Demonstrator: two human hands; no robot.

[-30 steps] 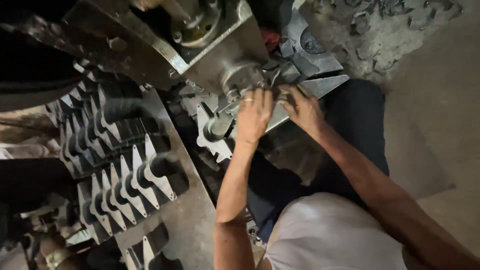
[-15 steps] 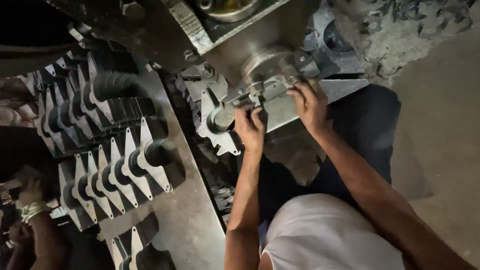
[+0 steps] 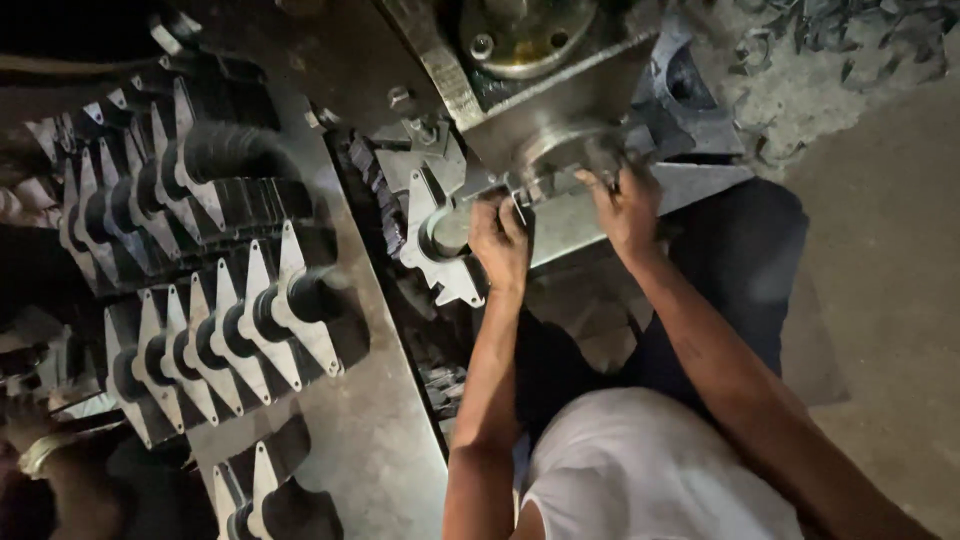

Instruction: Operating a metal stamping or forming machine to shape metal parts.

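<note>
Both my hands are up at the round die (image 3: 560, 150) under a heavy metal press. My left hand (image 3: 500, 240) has its fingers curled around a flat metal plate with a round collar (image 3: 438, 235) at the die's left side. On the die's right edge rests my right hand (image 3: 625, 205), fingers bent over a small part that is mostly hidden. The press body (image 3: 520, 70) looms above both hands.
Rows of stamped metal plates with black collars (image 3: 210, 330) stand stacked on a steel table (image 3: 370, 440) to the left. Another person's hand with a bracelet (image 3: 40, 450) shows at the lower left. Metal scraps (image 3: 830, 40) litter the floor at the upper right.
The view has shifted so the press sits higher and more central. Both hands stay at the die; my left hand has closed more around the collared plate.
</note>
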